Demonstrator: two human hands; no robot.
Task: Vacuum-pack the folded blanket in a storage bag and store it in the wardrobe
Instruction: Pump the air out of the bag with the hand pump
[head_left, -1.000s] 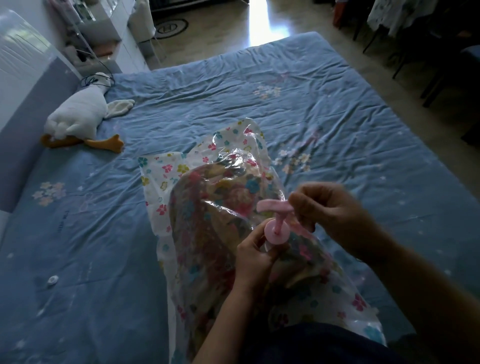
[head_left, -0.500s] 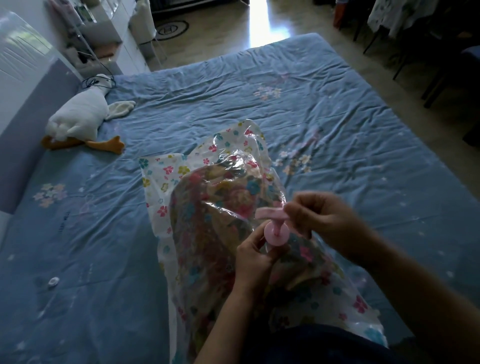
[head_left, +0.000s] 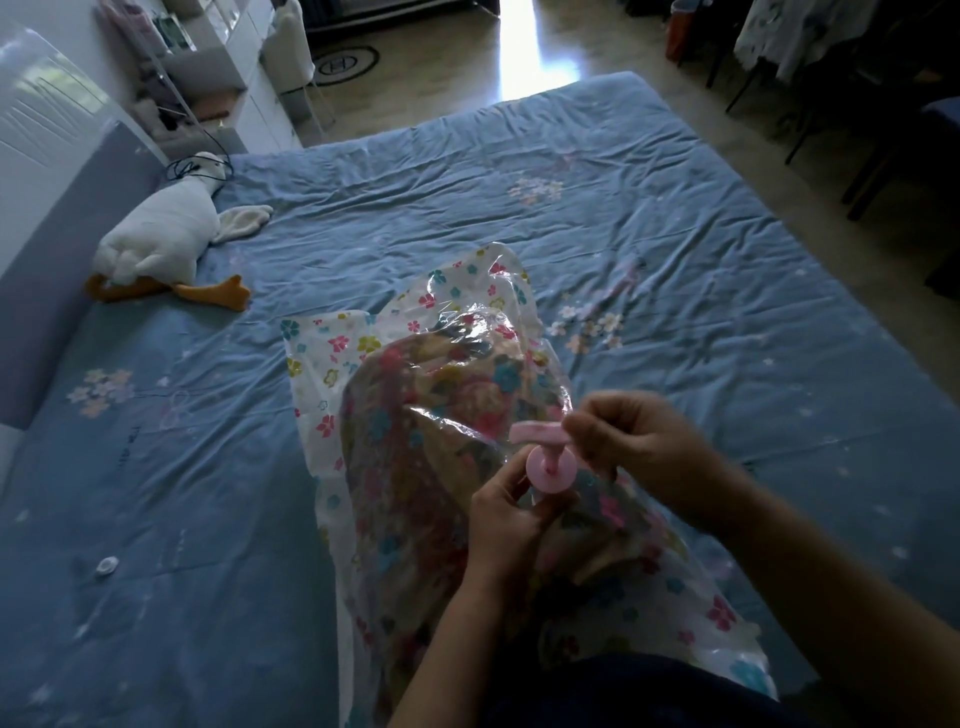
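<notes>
Item: small pink plastic hand pump (head_left: 546, 457), T-handle above a round disc body, standing on the clear flower-printed plastic storage bag (head_left: 415, 395). Folded multicoloured blanket (head_left: 431, 467) lies inside the bag, on the blue bedsheet (head_left: 675, 234). Left hand (head_left: 506, 525) pinches the pump body from below; right hand (head_left: 631, 449) pinches the handle's right end, fingers curled. Risk, judged: a tilted pump may break its seal on the bag's valve, so air leaks back in.

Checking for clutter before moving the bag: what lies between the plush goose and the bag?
Head view: only bare, wrinkled blue sheet lies between the goose and the bag.
</notes>
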